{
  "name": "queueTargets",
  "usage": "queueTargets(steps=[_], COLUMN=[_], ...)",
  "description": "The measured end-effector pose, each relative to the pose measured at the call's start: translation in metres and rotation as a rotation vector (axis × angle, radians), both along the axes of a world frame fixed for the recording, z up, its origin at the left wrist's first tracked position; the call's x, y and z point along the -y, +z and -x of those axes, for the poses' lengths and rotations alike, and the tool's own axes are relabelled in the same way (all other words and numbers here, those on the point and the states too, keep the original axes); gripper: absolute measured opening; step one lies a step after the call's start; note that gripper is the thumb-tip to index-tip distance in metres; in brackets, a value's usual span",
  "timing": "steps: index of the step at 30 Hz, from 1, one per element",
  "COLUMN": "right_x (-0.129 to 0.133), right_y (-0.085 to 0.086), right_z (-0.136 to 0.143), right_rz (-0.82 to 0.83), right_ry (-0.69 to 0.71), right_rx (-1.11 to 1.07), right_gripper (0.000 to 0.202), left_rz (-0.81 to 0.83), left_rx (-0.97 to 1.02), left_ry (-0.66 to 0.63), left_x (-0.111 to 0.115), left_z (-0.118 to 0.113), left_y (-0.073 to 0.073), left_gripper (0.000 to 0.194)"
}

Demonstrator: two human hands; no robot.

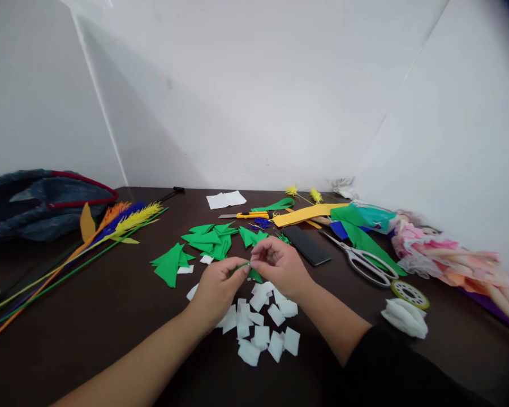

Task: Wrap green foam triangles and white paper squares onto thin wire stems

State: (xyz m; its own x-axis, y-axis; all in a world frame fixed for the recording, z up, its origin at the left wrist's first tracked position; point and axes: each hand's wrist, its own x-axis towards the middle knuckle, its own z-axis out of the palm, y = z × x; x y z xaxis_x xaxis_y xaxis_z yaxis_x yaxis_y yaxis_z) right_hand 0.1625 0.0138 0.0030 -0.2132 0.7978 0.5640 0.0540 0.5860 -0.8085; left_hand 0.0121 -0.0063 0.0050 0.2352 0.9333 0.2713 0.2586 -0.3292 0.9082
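Note:
My left hand point(217, 285) and my right hand point(280, 265) meet above the middle of the table, thumbs and fingers pinched. Between the fingertips shows a thin edge of a green paper piece point(241, 265), mostly hidden by the fingers. Some green paper also shows just below the right hand; whether it belongs to the same piece I cannot tell. Beneath my wrists lie several small white tissue squares point(262, 336), loosely scattered. Beyond the left hand are heaped cut green paper pieces point(207, 240), with more pointed ones point(169, 265) to their left.
Farther back lie a yellow utility knife point(252, 215) with its blade out, and a yellow paper strip point(307, 213). To the right are a black phone-like slab point(307, 246), scissors point(365, 263), a tape roll point(410, 295) and dolls point(445, 249). Paper-fringed stems point(89, 243) lie left.

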Motion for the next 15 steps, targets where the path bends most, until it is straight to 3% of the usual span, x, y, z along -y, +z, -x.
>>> queueTargets(steps=[3,10,15], right_x=[-0.0012,0.0025,0.0018], right_y=[0.0013,0.0007,-0.0036], right_z=[-0.004,-0.0059,-0.003], right_rz=[-0.106,-0.598,-0.764], right_ry=[-0.039,-0.241,-0.357], right_rx=[0.121,0.513,0.676], right_gripper=[0.013,0.017,0.015], left_rz=[-0.03,0.041,0.128], left_rx=[-0.03,0.051,0.103], left_ry=[-0.002,0.027,-0.002], left_x=[-0.0011,0.0005,0.0011], left_z=[0.0002,-0.0021,-0.0032], left_y=[-0.0008,-0.0011,-0.0026], left_gripper=[0.023,0.026,0.028])
